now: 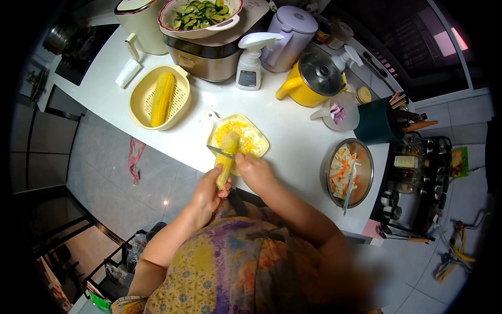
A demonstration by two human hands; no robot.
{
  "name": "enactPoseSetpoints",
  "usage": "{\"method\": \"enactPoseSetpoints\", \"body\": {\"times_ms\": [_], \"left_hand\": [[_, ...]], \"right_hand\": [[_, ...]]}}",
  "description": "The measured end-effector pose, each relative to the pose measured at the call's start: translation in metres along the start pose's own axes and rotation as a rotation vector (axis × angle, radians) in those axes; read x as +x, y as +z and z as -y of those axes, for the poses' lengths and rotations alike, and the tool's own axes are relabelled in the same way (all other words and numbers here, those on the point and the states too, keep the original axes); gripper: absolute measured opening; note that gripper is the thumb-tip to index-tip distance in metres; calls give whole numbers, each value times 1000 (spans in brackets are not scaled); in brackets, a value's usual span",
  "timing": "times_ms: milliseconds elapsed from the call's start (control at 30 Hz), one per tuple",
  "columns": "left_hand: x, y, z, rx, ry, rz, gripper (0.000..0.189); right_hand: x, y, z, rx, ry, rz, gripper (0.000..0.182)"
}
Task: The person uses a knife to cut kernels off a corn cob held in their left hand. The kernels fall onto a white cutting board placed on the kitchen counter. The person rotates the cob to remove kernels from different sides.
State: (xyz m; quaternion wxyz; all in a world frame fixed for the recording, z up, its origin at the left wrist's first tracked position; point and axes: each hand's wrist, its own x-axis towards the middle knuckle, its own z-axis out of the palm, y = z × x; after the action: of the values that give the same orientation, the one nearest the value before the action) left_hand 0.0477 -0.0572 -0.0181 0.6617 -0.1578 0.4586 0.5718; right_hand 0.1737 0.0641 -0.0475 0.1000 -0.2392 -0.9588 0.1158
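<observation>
My left hand [208, 191] grips the near end of a corn cob [224, 167], tilted with its far end over a cream tray with a handle [262, 138]. That far part looks stripped of kernels; rows of kernels remain toward my fingers. In my right hand [253, 170] is a knife, its handle hidden in the fist. The knife blade [219, 150] lies across the cob. Loose corn kernels [247, 137] are scattered on the tray. To the left, a cream colander [135, 103] holds another corn cob [162, 98].
Behind stand a rice cooker [208, 61], a spray bottle [248, 70], a lilac kettle [288, 39] and a yellow pot [310, 84]. At the right are a cup of chopped onion [349, 117] and a steel bowl [366, 168] with shredded vegetables and chopsticks. The counter edge [172, 154] runs along the left.
</observation>
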Motion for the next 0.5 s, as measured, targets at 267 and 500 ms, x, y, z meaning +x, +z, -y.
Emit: {"method": "enactPoseSetpoints", "body": {"times_ms": [267,500], "left_hand": [[-4,9,6,9,-22,23,31],[-3,3,4,23,3,25,31]], "right_hand": [[2,1,-5,18,63,60,4],[-4,17,-22,57,-24,-88,5]]}}
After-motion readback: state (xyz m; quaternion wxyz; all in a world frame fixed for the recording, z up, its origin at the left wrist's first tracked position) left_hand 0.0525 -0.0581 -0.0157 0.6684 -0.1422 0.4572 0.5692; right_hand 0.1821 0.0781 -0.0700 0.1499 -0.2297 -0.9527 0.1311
